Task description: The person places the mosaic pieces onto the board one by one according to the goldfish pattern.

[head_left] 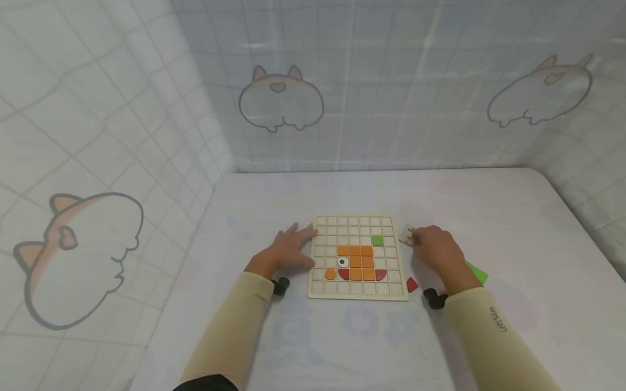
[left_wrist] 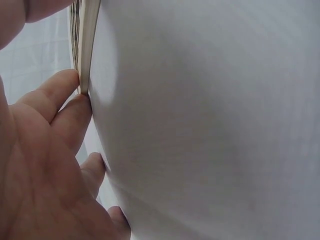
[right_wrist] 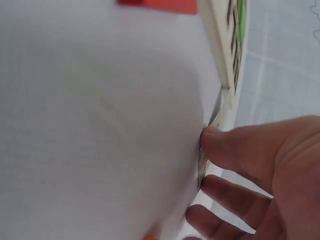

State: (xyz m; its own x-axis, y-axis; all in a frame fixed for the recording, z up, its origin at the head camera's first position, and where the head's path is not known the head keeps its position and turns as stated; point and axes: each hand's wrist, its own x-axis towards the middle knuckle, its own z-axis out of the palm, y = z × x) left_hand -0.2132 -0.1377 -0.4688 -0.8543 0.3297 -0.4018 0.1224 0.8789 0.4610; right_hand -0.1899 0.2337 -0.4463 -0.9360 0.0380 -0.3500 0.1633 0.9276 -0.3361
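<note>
Though flat, board (head_left: 349,231) against left hand (head_left: 289,248)

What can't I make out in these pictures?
Head: the print on the small card, too small and partly covered by the right hand.
Head: the full shape of the green piece, partly behind the arm.
Left wrist: the face of the wooden board, seen edge-on and cut off above.
Right wrist: an orange thing, blurred and cut off by the bottom edge.

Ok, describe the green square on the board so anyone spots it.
Find the wooden grid board, touched by the left hand. On it, find the orange squares; just off their upper-right corner sits the green square, the only green piece there.
</note>
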